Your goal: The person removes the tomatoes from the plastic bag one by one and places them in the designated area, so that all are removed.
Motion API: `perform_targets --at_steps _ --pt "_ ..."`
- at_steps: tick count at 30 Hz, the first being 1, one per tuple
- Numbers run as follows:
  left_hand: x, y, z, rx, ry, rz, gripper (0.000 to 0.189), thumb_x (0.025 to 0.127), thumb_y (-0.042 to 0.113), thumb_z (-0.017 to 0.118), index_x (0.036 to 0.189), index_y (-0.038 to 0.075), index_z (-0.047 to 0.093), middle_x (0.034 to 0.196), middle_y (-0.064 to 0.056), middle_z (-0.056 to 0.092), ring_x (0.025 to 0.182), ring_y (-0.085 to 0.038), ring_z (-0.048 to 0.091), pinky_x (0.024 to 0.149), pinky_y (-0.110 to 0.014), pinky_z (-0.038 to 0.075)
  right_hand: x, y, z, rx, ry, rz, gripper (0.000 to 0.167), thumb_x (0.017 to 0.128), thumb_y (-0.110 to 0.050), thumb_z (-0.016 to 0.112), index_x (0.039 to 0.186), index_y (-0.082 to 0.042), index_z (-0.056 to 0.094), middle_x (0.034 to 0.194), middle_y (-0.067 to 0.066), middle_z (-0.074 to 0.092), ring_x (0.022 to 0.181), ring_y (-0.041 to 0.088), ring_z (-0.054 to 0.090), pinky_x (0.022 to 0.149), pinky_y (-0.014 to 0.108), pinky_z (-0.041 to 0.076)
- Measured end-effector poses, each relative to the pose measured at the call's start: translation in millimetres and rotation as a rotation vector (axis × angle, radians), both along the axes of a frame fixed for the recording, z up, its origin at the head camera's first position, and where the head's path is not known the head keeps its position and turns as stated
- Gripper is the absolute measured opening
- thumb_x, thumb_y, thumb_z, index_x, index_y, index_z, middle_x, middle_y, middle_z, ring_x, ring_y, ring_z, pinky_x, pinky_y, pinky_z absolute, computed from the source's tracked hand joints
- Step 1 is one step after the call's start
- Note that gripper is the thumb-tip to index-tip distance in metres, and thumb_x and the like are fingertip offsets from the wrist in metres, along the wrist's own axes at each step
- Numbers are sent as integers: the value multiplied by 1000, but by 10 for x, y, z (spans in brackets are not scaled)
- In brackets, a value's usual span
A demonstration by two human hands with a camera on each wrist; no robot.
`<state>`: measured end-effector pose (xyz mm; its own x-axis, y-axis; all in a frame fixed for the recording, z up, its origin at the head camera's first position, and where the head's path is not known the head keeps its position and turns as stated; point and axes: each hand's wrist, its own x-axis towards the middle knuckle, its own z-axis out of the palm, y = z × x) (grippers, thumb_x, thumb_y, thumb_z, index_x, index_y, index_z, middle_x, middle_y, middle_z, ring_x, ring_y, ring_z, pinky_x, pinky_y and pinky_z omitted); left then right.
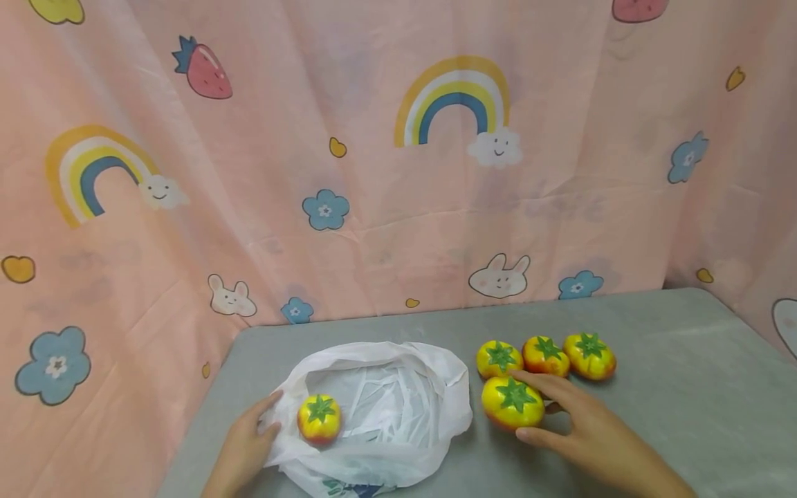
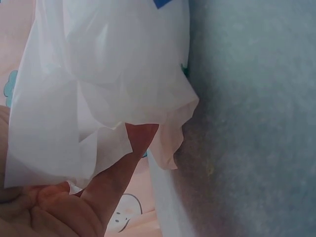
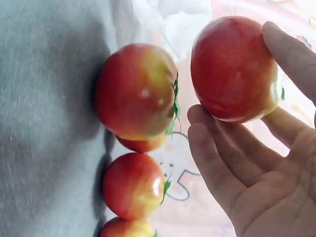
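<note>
A white plastic bag lies on the table with its mouth spread wide. My left hand holds its left rim; in the left wrist view, the sheet of the bag covers part of my fingers. One glossy yellow-and-red tomato with a green star-shaped top sits inside the bag at the left. To the right of the bag, my right hand grips another tomato between thumb and fingers, raised off the tabletop. Close behind it are more tomatoes, standing in a row.
The grey tabletop stretches to the right of the tomatoes. A pink curtain with printed rainbows, flowers and rabbits hangs along the table's back edge. Several tomatoes stand close to the held one in the right wrist view.
</note>
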<state>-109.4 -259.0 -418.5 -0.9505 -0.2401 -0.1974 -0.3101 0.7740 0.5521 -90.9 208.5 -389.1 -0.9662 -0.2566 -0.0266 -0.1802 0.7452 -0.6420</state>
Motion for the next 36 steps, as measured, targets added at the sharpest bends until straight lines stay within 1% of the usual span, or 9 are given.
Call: perform_targets --at_steps 6,10,16,19,22,26,31,33,36 --pt "3 -2 2 5 0 1 56 96 8 56 150 11 43 153 -29 38 140 -52 35 112 -67 31 -25 107 -31 15 -3 -26 77 77 -63 73 144 -32 49 146 7 53 114 20 58 86 39 60" --pt "2 -3 -3 3 5 -5 55 96 8 57 150 11 44 153 -29 39 140 -52 36 112 -67 32 -56 219 -73 21 -14 -44 81 78 -59 75 146 -27 47 146 12 52 112 23 60 87 43 60" --pt "2 -4 -4 0 0 -10 55 96 9 57 150 11 44 153 -29 39 140 -52 36 111 -67 33 -118 423 -149 16 25 -40 80 80 -55 75 146 -19 48 146 15 53 111 24 63 85 41 60" --pt "8 -7 -2 2 9 -14 55 96 8 57 149 10 44 153 -29 39 140 -52 36 111 -67 33 -144 521 -174 18 21 -50 81 80 -53 76 147 -17 47 147 20 51 110 26 64 85 42 60" --pt "7 -2 4 5 13 -13 55 96 7 56 149 10 44 153 -29 39 140 -52 36 111 -67 32 -174 605 -188 19 -6 -65 82 81 -51 76 149 -15 44 148 25 48 110 30 64 87 48 59" --pt "-1 3 5 6 -1 0 56 96 8 57 150 10 44 153 -29 39 140 -52 35 111 -67 32 -204 691 -204 27 -40 -76 82 83 -50 75 149 -13 43 145 29 48 110 34 63 88 53 58" --pt "-13 0 5 4 -22 14 56 96 9 57 150 11 44 153 -29 38 140 -52 35 111 -67 33 -223 769 -248 39 -17 -54 79 84 -48 75 148 -12 46 142 27 52 110 31 64 84 44 60" --pt "-21 -1 2 8 -36 20 56 96 10 58 150 12 43 154 -29 38 140 -52 35 110 -67 33 -232 795 -268 48 -25 -49 78 84 -47 75 148 -12 46 141 27 53 110 30 64 84 42 60" --pt "-29 0 -4 17 -53 31 56 96 11 58 151 13 43 154 -28 37 141 -52 35 110 -68 32 -257 827 -292 56 -68 -43 80 85 -48 74 148 -10 44 142 28 52 110 30 64 86 44 59"
